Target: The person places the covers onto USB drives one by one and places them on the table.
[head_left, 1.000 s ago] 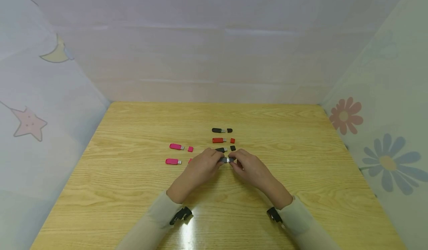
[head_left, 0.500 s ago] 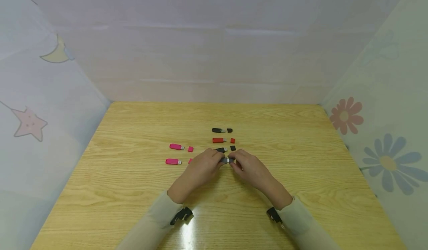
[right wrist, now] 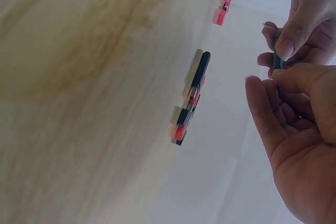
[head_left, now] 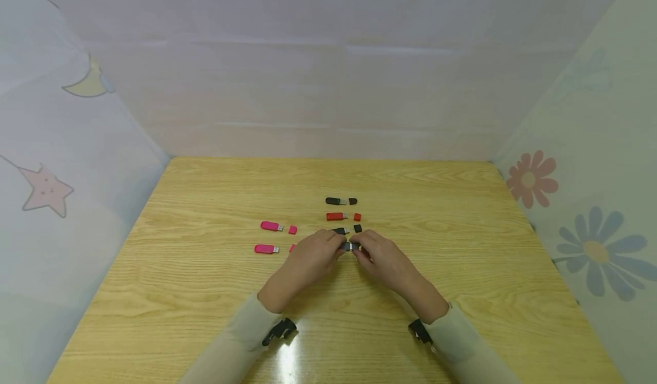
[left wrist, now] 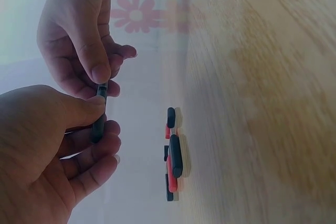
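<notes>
Before me in the head view, my left hand point(head_left: 310, 255) pinches the body of a dark grey USB stick point(left wrist: 97, 128) between thumb and fingers. My right hand point(head_left: 387, 261) pinches its dark cap point(head_left: 356, 247) at the right end. A thin sliver of metal connector shows between body and cap. Both hands hold the stick above the table, as the wrist views show. Just beyond the left fingertips lies a black USB stick point(head_left: 339, 231), partly covered by that hand, with its black cap point(head_left: 357, 228) apart to the right.
Farther back lie a red USB stick point(head_left: 335, 216) with its red cap point(head_left: 357, 217), and another black stick point(head_left: 333, 201) with its cap point(head_left: 352, 201). Two pink sticks, the nearer one point(head_left: 264, 249), lie left with pink caps. Cloth walls border the wooden table point(head_left: 205, 292).
Cap and stick body have come closer together, so less of the metal connector shows between them. Both hands otherwise stay in place, and the things on the table have not moved.
</notes>
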`<state>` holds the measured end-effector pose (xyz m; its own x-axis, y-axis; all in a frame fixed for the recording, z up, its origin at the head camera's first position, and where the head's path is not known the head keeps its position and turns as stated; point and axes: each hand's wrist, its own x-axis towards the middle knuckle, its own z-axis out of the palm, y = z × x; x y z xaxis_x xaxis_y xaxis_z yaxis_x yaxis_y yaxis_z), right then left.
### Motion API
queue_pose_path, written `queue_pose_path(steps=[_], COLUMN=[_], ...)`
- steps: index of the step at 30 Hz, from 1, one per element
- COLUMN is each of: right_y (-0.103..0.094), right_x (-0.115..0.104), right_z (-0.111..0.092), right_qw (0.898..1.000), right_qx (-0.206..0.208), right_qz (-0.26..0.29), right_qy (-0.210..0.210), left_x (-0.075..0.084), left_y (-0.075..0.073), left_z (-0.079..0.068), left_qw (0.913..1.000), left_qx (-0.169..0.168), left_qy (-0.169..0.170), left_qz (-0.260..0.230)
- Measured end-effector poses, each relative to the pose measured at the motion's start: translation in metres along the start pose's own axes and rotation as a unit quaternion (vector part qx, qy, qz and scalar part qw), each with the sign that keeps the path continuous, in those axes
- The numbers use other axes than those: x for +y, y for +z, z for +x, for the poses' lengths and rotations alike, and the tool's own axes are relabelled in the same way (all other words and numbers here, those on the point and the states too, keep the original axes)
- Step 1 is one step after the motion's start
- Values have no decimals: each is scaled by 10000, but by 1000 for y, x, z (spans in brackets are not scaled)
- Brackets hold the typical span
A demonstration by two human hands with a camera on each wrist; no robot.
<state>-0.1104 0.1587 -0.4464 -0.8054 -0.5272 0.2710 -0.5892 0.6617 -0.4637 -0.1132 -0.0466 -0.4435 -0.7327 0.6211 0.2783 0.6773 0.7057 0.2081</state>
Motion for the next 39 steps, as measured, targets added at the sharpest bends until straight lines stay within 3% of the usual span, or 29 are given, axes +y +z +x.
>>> queue_pose_path(steps=[14,39], right_y=[0,3], right_x=[0,0], right_z=[0,0], right_qw=[9999,9999], right_qx=[-27,51], right_qz=[73,1], right_qy=[128,106], left_x=[0,1], left_y=[1,2], left_z=[0,3], left_qw=[9999,9997], left_qx=[-28,116], left_qy=[3,210], left_qz=[-150,93])
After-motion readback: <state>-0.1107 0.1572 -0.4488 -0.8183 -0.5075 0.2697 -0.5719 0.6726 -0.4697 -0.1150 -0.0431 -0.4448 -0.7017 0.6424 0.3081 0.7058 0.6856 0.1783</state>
